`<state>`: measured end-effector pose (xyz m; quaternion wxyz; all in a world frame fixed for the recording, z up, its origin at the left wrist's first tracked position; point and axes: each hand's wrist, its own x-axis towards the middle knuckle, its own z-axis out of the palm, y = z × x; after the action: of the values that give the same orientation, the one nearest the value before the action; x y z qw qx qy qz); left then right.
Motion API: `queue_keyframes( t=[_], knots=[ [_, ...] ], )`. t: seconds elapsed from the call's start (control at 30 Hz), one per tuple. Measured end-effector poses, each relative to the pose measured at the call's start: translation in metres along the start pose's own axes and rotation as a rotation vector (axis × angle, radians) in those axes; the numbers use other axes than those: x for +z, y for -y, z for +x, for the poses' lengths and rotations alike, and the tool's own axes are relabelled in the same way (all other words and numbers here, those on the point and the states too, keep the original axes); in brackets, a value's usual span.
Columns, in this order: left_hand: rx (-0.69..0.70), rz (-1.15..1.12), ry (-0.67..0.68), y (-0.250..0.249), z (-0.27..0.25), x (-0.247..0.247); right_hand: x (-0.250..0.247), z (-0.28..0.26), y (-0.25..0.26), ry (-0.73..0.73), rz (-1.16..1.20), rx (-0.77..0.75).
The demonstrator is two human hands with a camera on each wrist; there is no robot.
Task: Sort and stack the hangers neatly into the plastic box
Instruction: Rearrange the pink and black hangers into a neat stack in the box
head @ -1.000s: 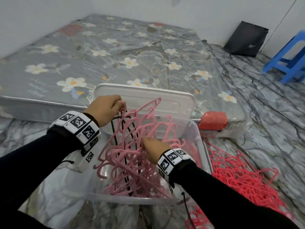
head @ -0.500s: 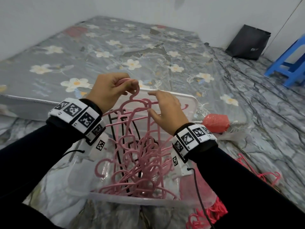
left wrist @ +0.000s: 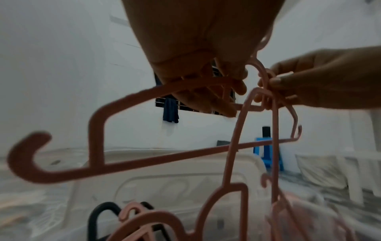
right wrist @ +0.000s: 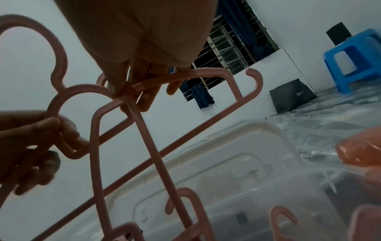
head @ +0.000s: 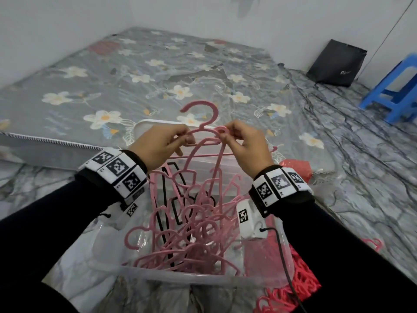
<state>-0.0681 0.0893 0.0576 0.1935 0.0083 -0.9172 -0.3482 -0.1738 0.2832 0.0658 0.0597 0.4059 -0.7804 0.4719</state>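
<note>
Above the box (head: 180, 279), we held a pink hanger (head: 204, 123): our left hand (head: 158, 144) pinched its shoulder, our right hand (head: 247, 143) pinched its neck. A tangle (head: 191, 233) of pink and black hangers below snagged it. Behind lay the lid (head: 158, 125), a mattress (head: 135, 71) and a blue stool (head: 397, 91); red hangers (head: 300, 290) lay beside the box.

A home bedroom: a mattress (head: 135, 71) in grey flowered cover lies directly on the marble-patterned floor (head: 361, 159) against bare white walls (head: 67, 23). Far right stand a blue plastic stool (head: 392, 91) and a black bag (head: 336, 64); a barred window (right wrist: 233, 48) has dark cloth hanging.
</note>
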Motion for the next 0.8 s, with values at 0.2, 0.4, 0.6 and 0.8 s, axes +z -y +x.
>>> queue_keyframes(
  t=[0.2,0.4,0.6,0.8],
  knots=[
    [0.029,0.185,-0.065,0.004,0.003,-0.005,-0.012,0.006,0.004,-0.238,-0.126,-0.063],
    [-0.125,0.171,-0.170,0.016,0.001,-0.018,-0.035,0.008,-0.004,-0.301,0.103,0.084],
    [-0.215,0.128,-0.249,0.011,0.002,-0.028,-0.055,0.011,-0.018,-0.443,0.315,0.164],
    [-0.214,0.055,-0.018,0.006,-0.001,-0.022,-0.054,0.009,-0.034,-0.466,0.387,0.329]
  ],
)
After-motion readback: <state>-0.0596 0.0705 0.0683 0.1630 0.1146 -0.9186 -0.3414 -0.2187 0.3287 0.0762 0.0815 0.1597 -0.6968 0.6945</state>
